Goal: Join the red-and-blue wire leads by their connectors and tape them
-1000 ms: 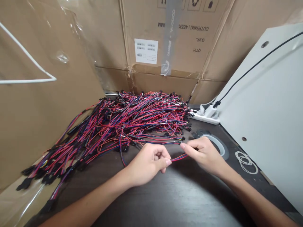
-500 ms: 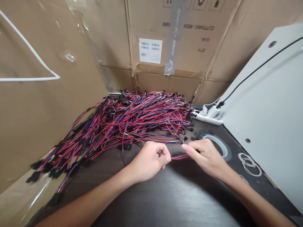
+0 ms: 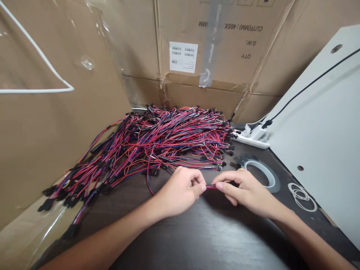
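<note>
Between my hands runs a short stretch of a wire bundle (image 3: 210,186), red, blue and dark strands side by side. My left hand (image 3: 188,188) is closed and pinches it between thumb and forefinger. Close by on the right, my right hand (image 3: 239,187) is pinched on the same bundle, with the fingers curled over its far end. Just beyond both hands lies a big pile of wire harnesses (image 3: 180,131) in red, blue and orange, with black connectors. One looped strand (image 3: 149,180) comes down from the pile behind my left forearm.
A roll of tape (image 3: 261,173) lies right of my right hand, with pale rubber bands (image 3: 302,197) beyond it. A white power strip (image 3: 251,138) with plugs sits at the back right. Cardboard boxes (image 3: 140,90) and a white panel (image 3: 323,112) enclose the dark table (image 3: 191,240).
My right hand has closed down onto the wire bundle, its thumb and forefinger now nearer my left hand. The view has shifted slightly, so the surroundings sit a little further right.
</note>
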`<state>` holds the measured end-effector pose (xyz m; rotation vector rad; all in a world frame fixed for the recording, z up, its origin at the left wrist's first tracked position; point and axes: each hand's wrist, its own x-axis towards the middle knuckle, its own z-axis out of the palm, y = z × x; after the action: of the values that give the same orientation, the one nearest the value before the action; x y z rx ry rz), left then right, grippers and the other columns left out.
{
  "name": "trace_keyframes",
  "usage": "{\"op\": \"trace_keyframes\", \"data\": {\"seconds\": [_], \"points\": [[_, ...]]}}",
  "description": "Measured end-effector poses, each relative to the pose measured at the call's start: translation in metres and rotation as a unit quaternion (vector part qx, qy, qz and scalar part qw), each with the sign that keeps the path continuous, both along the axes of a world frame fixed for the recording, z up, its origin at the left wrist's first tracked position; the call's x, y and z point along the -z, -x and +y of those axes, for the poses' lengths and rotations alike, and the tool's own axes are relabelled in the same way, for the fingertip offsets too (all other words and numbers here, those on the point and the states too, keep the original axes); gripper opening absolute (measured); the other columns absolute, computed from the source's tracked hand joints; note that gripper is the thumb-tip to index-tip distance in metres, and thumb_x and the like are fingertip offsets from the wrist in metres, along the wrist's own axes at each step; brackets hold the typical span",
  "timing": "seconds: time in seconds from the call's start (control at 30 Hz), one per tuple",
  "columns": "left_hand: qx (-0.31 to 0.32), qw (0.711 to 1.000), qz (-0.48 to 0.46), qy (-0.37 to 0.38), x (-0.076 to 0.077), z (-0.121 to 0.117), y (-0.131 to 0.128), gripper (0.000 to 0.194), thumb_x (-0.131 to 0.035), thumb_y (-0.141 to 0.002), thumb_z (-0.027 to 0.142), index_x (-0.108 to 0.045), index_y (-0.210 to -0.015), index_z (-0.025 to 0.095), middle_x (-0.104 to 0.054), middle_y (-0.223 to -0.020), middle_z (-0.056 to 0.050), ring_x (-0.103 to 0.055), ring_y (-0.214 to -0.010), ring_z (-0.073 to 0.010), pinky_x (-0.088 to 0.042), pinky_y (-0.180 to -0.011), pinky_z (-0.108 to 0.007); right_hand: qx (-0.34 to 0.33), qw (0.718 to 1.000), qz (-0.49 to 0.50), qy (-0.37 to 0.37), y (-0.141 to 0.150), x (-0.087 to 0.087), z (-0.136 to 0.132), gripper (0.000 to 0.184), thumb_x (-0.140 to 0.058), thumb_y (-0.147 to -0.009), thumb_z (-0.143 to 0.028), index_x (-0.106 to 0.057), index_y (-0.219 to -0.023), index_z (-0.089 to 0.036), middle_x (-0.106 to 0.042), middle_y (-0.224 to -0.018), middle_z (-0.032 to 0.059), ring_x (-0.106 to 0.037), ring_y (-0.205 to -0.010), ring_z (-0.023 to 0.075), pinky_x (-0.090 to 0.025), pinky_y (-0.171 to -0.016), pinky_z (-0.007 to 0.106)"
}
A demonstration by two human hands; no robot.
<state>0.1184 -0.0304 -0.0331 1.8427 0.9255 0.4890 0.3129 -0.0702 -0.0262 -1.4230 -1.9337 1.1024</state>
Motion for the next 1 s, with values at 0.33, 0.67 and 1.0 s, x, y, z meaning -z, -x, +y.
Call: {"op": "trace_keyframes", "data": {"seconds": [0.33, 0.67, 1.0], "points": [[-0.074, 0.996, 0.022, -0.033, 0.003, -0.006, -0.007, 0.016, -0.052, -0.077, 0.014, -0.060, -0.064, 0.014, -0.057, -0.050, 0.001, -0.051, -0.050, -0.0121, -0.034, -0.050, -0.022, 0.119, 0.982, -0.092, -0.114, 0.019, 0.020, -0.006, 0.022, -0.047, -0.087, -0.029, -0.066, -0.086, -0.018, -0.060, -0.056, 0.0011, -0.041, -0.042, 0.0115, -0.031, -0.049, 0.026], [-0.074, 0.997, -0.005, 0.018, -0.002, -0.002, -0.005, 0.015, -0.052, -0.077, 0.014, -0.059, -0.064, 0.013, -0.055, -0.049, 0.002, -0.048, -0.047, -0.0100, -0.035, -0.049, -0.021, 0.073, 0.996, 0.054, 0.005, 0.009, 0.011, -0.001, 0.026, -0.048, -0.088, -0.039, -0.061, -0.090, -0.016, -0.046, -0.042, -0.0057, -0.039, -0.037, 0.0092, -0.028, -0.041, 0.021], [-0.038, 0.993, -0.072, 0.083, -0.005, -0.001, -0.002, 0.011, -0.054, -0.076, 0.016, -0.057, -0.066, 0.014, -0.053, -0.049, 0.005, -0.037, -0.040, -0.0059, -0.030, -0.046, -0.020, 0.082, 0.918, 0.346, 0.175, 0.005, 0.014, 0.003, 0.019, -0.059, -0.081, -0.033, -0.060, -0.085, -0.015, -0.047, -0.035, -0.0072, -0.025, -0.027, 0.0039, -0.019, -0.031, 0.016]]}}
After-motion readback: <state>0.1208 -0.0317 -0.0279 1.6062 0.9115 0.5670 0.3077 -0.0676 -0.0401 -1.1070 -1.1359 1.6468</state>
